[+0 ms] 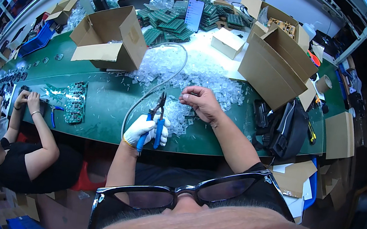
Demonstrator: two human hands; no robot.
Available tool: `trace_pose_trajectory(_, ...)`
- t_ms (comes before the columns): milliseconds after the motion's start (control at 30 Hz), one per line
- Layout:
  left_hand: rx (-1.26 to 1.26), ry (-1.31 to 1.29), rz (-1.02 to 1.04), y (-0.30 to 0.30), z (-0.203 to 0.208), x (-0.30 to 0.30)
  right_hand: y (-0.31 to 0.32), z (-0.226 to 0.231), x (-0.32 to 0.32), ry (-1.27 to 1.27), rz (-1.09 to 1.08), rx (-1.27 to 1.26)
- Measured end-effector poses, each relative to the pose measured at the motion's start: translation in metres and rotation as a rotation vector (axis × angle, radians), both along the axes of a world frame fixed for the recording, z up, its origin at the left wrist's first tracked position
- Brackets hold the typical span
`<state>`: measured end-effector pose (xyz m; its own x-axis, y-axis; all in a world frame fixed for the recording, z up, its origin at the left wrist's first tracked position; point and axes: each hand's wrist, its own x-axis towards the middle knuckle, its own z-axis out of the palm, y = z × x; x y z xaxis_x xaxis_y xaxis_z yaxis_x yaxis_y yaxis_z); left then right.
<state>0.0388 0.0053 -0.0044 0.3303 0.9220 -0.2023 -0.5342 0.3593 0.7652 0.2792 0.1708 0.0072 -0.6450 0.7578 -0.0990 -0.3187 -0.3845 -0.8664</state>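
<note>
My left hand (137,132), in a white glove, is closed around the blue handles of a pair of pliers (160,106), whose dark jaws point away from me. To its right, my bare right hand (201,104) has its fingers pinched together over the pile; a small dark bit shows at the fingertips, too small to name. Under and beyond both hands spreads a heap of small clear plastic pieces (167,67). A grey cable (151,91) arcs from beside my left wrist over the heap.
Stacked green circuit boards (173,25) and a lit phone (194,14) lie at the back. Open cardboard boxes stand left (131,35) and right (265,72). A black bag (291,130) sits at the right edge. A co-worker's hands (28,100) work at the left, near a circuit panel (75,102).
</note>
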Motion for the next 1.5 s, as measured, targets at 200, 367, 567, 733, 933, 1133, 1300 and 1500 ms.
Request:
trace_pose_trajectory(200,-0.100,0.236,-0.044,0.001,0.023,0.016,-0.013,0.002,-0.005,0.127,0.017,-0.066)
trace_pose_trajectory(367,-0.105,0.237,-0.013,-0.002,0.025,0.017,-0.021,0.009,-0.009,0.180,-0.034,-0.030)
trace_pose_trajectory(567,-0.086,0.249,-0.048,0.000,0.022,0.014,-0.018,0.004,-0.006,0.088,-0.065,0.070)
trace_pose_trajectory(733,-0.073,0.246,-0.051,0.000,0.019,0.013,-0.023,0.006,-0.009,-0.019,-0.133,0.198)
trace_pose_trajectory(933,-0.098,0.293,-0.041,0.000,0.023,0.016,-0.029,0.016,-0.006,-0.158,-0.171,0.348)
trace_pose_trajectory(1133,-0.125,0.485,-0.002,0.000,0.030,0.027,-0.028,0.021,-0.004,-0.178,-0.175,0.355)
trace_pose_trajectory(1300,-0.139,0.509,0.021,0.000,0.028,0.024,-0.027,0.022,-0.004,-0.200,-0.195,0.344)
trace_pose_trajectory(1500,0.008,0.036,0.061,-0.001,0.007,0.006,-0.024,0.016,-0.004,-0.595,0.022,0.743)
